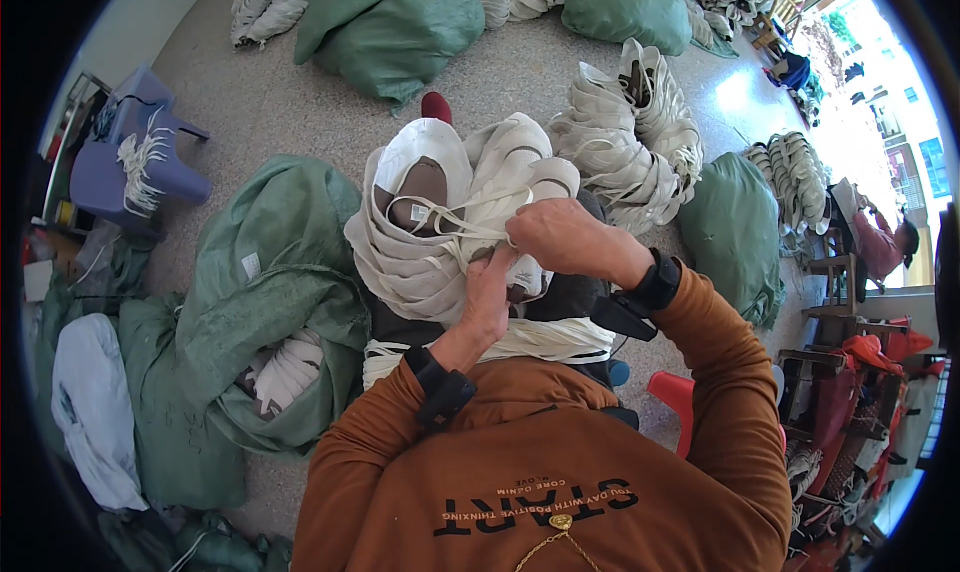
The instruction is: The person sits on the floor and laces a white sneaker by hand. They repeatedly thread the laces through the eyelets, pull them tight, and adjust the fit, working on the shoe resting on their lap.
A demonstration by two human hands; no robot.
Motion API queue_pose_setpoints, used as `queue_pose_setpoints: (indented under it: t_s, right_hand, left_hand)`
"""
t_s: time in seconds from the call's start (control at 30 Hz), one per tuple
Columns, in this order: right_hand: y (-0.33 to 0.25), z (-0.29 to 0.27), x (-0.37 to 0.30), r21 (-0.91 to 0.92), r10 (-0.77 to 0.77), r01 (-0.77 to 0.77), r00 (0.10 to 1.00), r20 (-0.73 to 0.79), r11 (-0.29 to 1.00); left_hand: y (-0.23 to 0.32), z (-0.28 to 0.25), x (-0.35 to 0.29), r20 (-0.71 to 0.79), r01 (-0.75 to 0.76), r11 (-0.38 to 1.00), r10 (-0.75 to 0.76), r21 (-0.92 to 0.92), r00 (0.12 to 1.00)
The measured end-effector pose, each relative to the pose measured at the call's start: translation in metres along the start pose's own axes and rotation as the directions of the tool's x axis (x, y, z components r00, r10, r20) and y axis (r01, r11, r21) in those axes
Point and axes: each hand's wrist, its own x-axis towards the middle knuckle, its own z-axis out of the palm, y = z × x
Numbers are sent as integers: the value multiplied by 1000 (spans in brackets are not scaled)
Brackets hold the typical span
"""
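A nested stack of off-white canvas shoe uppers rests on my lap, its brown linings showing. A cream shoelace loops loosely across the top upper and runs toward my hands. My right hand is closed in a fist at the stack's right side, gripping the lace; its fingertips are partly hidden. Just below and left of it, my left hand pinches the edge of an upper, thumb and fingers together. A bundle of loose cream laces lies across my lap, close to my waist.
Green sacks stand at my left, one opened on more uppers. Beyond my lap sit piled uppers and another green sack. A purple stool with laces is far left. Another person sits far right, near racks.
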Motion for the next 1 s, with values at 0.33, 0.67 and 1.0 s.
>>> queue_pose_setpoints:
  t_s: [0.33,0.67,1.0]
  right_hand:
    - [-2,15,-22,155,66,-34,975,-213,987]
    - [-21,41,-56,365,319,-191,887,-334,911]
    - [-3,57,-78,813,492,-226,867,-84,537]
  left_hand:
    - [4,5,-9,6,-52,998,52,-41,999]
    - [4,-3,9,31,168,983,-166,-69,986]
    - [13,-9,-2,97,176,983,-171,-47,981]
